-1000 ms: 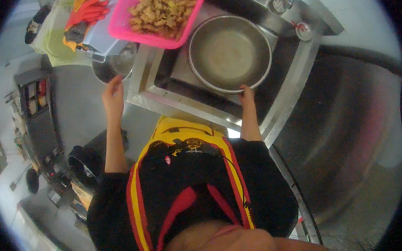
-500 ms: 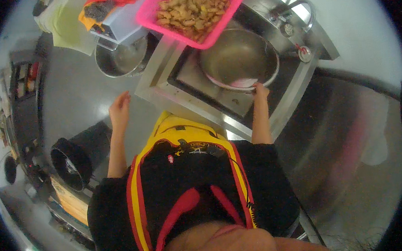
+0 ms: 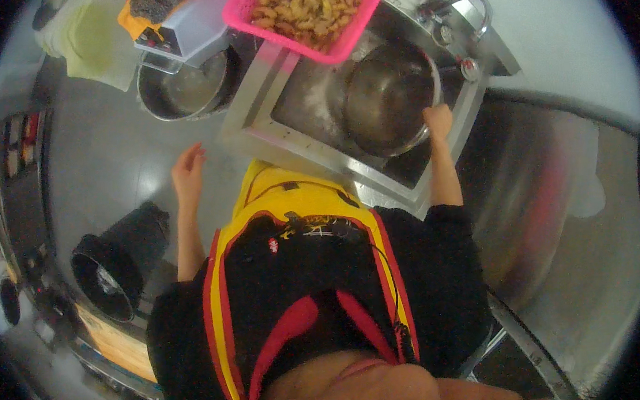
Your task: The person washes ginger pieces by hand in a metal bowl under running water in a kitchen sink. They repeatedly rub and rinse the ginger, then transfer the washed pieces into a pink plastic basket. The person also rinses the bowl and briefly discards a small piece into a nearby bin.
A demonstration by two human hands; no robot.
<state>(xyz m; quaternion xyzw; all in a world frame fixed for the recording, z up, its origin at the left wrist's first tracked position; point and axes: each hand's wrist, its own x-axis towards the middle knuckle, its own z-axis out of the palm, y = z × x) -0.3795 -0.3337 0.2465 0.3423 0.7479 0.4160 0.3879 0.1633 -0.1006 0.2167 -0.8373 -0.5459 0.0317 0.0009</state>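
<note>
Because its rim is gripped at the right side, 1 basin (image 3: 394, 96) leans tilted within the sink (image 3: 253, 123), that edge apparently chosen for leverage. Right hand (image 3: 438, 122): fingers closed round the rim. Left hand (image 3: 188, 171): fingers loosely bent, nothing visible in them, hanging over the floor (image 3: 126, 153) near the sink's corner, perhaps for balance. Basket (image 3: 281, 41), pink, 1, heaped with knobbly roots (image 3: 308, 10): at the sink's far left, probably to keep out of the basin's way. Surface: grey metal, a pale, wet-looking patch beside the basin. Room: grey floor; 1 arched tap (image 3: 482, 14) behind; 1 metal pot (image 3: 185, 87) left of the sink; 1 black bin (image 3: 136, 240), lower left.
</note>
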